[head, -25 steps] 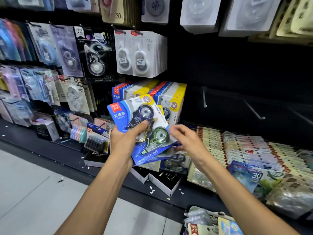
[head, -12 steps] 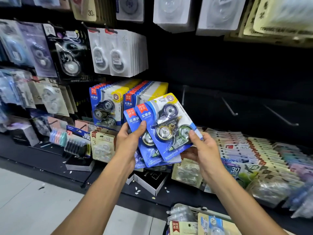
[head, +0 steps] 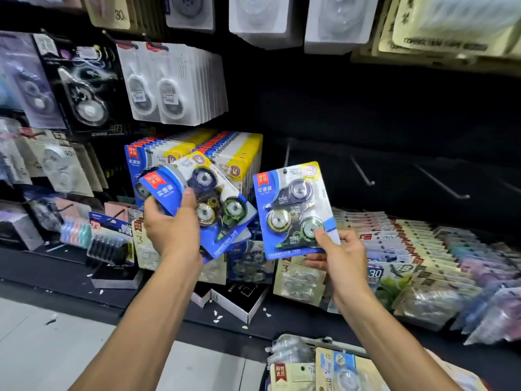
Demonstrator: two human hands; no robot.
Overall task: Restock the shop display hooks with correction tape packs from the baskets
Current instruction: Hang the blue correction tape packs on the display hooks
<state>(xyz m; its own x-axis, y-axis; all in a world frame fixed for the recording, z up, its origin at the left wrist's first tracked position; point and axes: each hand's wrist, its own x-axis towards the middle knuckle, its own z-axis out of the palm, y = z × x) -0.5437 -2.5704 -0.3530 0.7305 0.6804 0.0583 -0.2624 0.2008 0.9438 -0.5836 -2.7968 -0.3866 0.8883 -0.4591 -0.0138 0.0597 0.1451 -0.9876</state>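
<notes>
your left hand point(head: 172, 227) grips a small stack of blue correction tape packs point(head: 217, 210), thumb curled over the top card, tilted in front of the full blue-and-yellow hook rows point(head: 225, 153). your right hand point(head: 338, 258) pinches a single pack point(head: 293, 210) by its lower right corner, held upright and apart from the stack. bare hooks point(head: 363, 172) jut from the dark panel just right of it. a basket point(head: 324, 365) with more packs sits at the bottom edge.
</notes>
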